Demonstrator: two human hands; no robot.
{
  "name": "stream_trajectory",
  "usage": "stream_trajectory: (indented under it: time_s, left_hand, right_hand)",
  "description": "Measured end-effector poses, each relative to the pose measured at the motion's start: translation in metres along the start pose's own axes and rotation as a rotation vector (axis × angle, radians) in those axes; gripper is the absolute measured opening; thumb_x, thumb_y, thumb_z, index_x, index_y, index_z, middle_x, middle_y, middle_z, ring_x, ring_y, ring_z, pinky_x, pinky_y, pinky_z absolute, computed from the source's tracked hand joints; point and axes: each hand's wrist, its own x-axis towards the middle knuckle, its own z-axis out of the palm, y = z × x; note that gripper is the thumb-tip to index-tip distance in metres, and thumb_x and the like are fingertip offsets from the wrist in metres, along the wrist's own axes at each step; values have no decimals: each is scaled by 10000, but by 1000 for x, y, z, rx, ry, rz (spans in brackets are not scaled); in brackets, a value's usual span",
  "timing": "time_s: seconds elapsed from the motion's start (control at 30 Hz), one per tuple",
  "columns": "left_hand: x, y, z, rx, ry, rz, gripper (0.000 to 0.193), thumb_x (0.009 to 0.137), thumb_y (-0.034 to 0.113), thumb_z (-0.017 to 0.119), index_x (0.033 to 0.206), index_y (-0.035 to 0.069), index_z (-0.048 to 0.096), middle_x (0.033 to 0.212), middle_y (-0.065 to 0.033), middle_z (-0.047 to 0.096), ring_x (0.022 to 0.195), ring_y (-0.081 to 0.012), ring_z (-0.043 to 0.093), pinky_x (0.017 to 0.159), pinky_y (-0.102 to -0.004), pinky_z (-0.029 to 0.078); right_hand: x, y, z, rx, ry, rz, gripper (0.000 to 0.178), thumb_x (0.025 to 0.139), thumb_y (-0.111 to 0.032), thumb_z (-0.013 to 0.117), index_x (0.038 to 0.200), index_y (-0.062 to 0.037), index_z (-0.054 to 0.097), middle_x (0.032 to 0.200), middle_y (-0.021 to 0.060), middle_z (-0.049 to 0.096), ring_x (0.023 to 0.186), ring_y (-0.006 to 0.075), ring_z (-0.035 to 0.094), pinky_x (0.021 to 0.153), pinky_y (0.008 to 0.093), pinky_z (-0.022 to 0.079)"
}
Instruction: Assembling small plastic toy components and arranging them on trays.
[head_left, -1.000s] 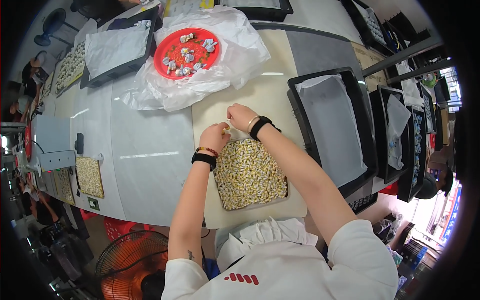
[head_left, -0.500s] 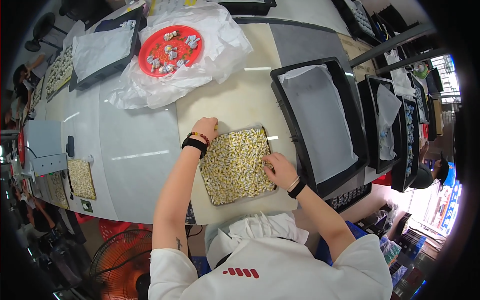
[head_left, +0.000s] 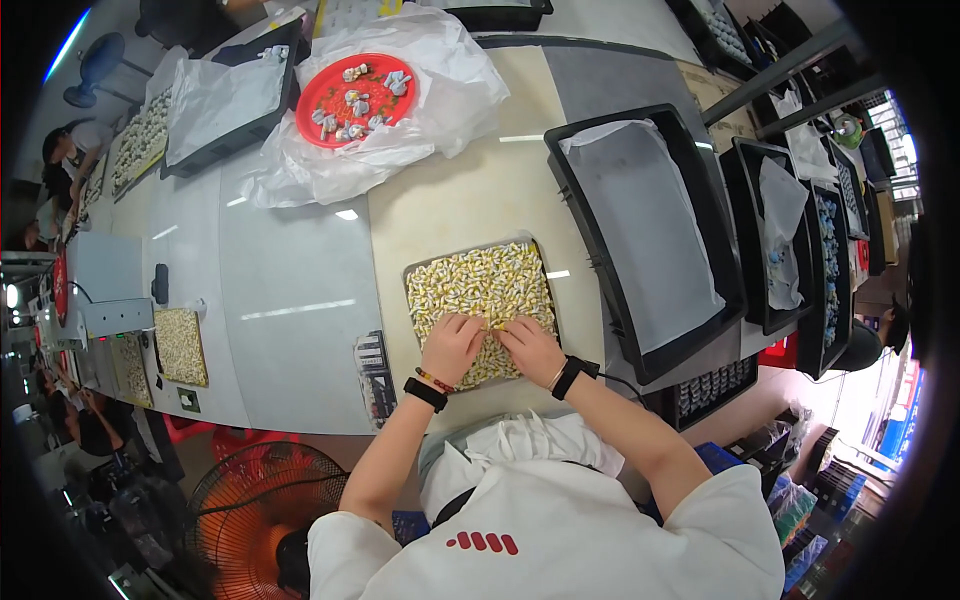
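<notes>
In front of me lies a shallow square tray [head_left: 557, 318], filled with small yellow-and-white pieces [head_left: 475, 280]. Both of my hands meet over its near part, fingertips almost touching. My left hand [head_left: 453, 350] has its fingers bent and drawn together, pointing towards the right one. My right hand [head_left: 531, 350] mirrors it, thumb and fingers pinched close. A bit of yellow shows between the fingertips, but it is too small to make out which piece is held.
A black crate [head_left: 640, 240] lined with white sheet stands to the right. A red round tray [head_left: 335, 92] with several small grey-white figures rests on crumpled white plastic [head_left: 455, 100]. Left of my tray are small dark packets [head_left: 373, 380]; an orange fan [head_left: 260, 510] stands lower left.
Both hands have left the tray's left and right edges and come together over its near part. The view has shifted slightly, and the packets at the left are now uncovered.
</notes>
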Motion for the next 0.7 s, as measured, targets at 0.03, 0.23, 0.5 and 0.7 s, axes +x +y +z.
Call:
stream_trajectory:
  time_s: [0.03, 0.23, 0.5, 0.7]
  left_hand:
    - [-2, 4, 0, 25, 50, -17, 185, 769, 97, 579, 954, 75, 580, 927, -96, 574, 914, -285, 537, 762, -393, 449]
    - [14, 4, 6, 183, -15, 107, 347, 775, 143, 581, 1115, 94, 533, 1178, -120, 486, 1179, -326, 389, 952, -469, 337]
    - [-12, 0, 20, 34, -23, 180, 233, 734, 81, 611, 964, 61, 583, 1007, -106, 541, 1070, -315, 481, 905, -426, 406]
    - [-31, 5, 9, 43, -94, 212, 293, 757, 73, 595, 1049, 71, 572, 1037, -108, 548, 1118, -328, 464, 961, -475, 349]
  right_hand:
    - [-3, 0, 2, -1, -1, -3, 371, 701, -82, 552, 1072, -77, 544, 1055, 64, 508, 1066, 235, 461, 840, 330, 449]
    - [-7, -1, -10, 42, 48, -203, 329, 696, -65, 550, 1024, -71, 567, 1017, 75, 532, 1040, 251, 484, 842, 336, 451]
    - [35, 20, -22, 35, 226, 113, 357, 751, -11, 534, 1103, -67, 541, 1098, 124, 498, 1118, 315, 437, 923, 389, 396]
    - [18, 26, 3, 53, 137, 58, 395, 736, 13, 512, 1122, -74, 533, 1067, 124, 524, 1148, 303, 432, 982, 391, 353]
